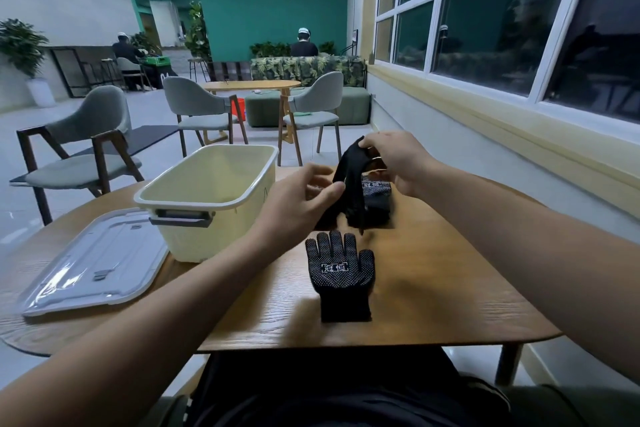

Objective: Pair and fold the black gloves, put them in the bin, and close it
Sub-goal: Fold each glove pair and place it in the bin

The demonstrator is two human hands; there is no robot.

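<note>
Dotted knit gloves; grained wood table.

One wide-angle head cam is being aimed fwd & down, close over left hand, right hand & table.

Both bare forearms reach forward from the seated person and draw together ahead of the chest. The right hand is the higher one, knuckles up, its fingertips pinching the top of a dangling black glove. The left hand sits lower, palm turned inward, thumb and curled fingers pinching the same glove's edge.
</note>
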